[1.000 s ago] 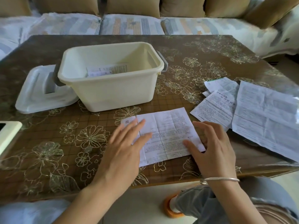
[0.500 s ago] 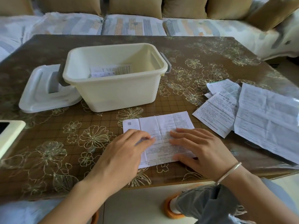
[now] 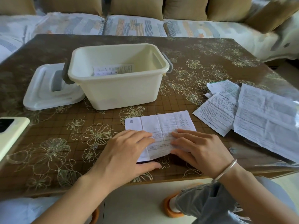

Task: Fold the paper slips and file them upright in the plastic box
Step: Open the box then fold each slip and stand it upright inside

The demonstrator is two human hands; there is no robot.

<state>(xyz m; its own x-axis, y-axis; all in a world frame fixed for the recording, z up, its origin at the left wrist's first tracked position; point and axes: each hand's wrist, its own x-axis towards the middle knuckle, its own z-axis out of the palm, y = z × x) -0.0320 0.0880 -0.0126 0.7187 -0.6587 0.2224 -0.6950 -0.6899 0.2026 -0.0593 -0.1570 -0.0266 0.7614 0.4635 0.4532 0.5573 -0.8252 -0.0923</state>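
A creased white paper slip (image 3: 161,125) lies flat on the table in front of me. My left hand (image 3: 127,152) presses on its left part with straight fingers, the thumb off the near edge. My right hand (image 3: 199,149) lies flat on its right part, fingertips pointing left toward the other hand. Behind the slip stands the cream plastic box (image 3: 119,88), open on top. A folded slip (image 3: 113,69) leans upright against its far inner wall.
The box's white lid (image 3: 42,96) lies left of the box. A pile of unfolded printed sheets (image 3: 252,113) sits at the right table edge. A pale phone (image 3: 11,131) rests at the left edge. A sofa runs behind the table.
Both hands have moved inward over the slip and now press it flat with their fingertips close together. The camera has shifted slightly; the slip has stayed in place.
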